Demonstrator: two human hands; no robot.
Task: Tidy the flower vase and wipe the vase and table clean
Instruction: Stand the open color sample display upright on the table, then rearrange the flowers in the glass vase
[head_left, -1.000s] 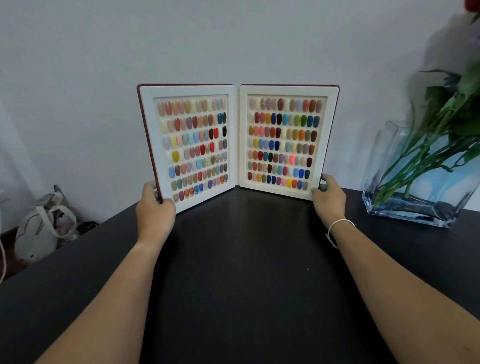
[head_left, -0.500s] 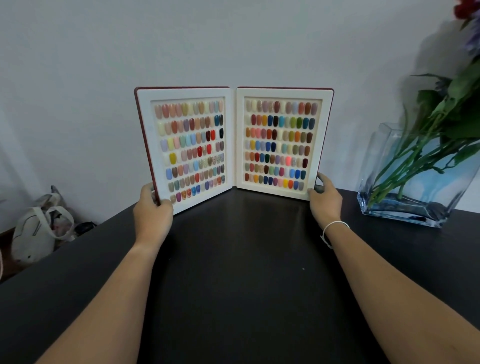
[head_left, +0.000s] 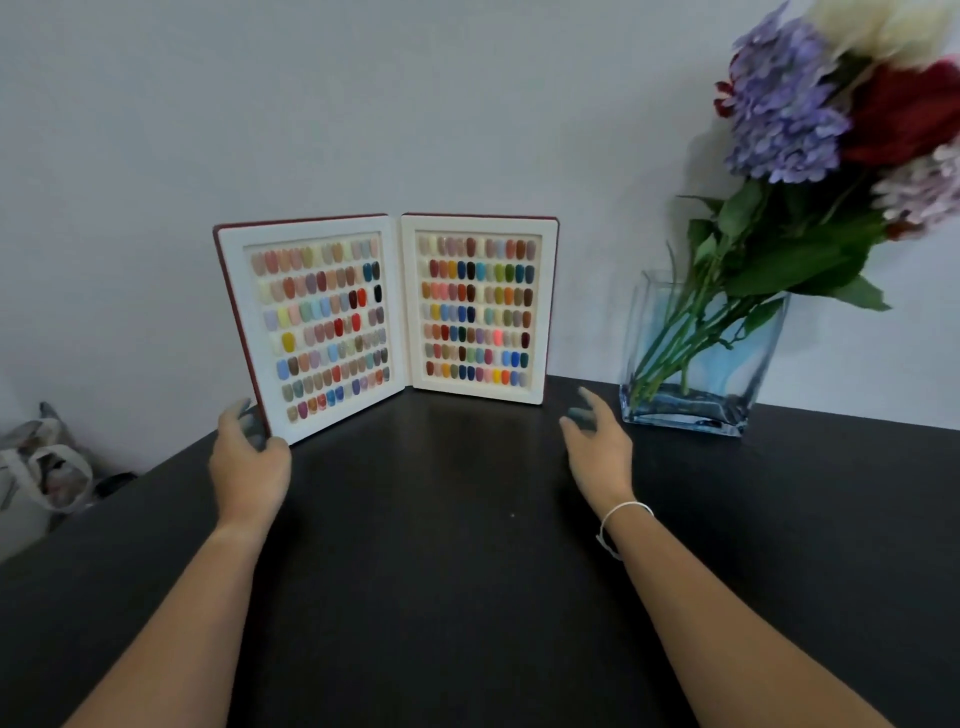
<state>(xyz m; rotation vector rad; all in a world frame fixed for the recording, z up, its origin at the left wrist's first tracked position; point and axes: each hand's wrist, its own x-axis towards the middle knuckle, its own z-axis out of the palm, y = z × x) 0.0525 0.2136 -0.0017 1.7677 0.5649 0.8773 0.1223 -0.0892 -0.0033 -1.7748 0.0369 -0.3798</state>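
The clear, flat-sided rectangular glass vase (head_left: 701, 358) is seen standing upright on the dark surface (head_left: 441, 545) at the right of the frame, its broad face turned toward the camera and its long axis running left to right. The green stems (head_left: 691, 332) are leaned up and to the right. The right hand (head_left: 597, 447), its grip spread and empty, is placed just left of the vase and is the nearer. The left hand (head_left: 249, 457) is curled loosely against the lower left edge of the open, red-backed nail-colour display book (head_left: 395, 312), well apart from the vase.
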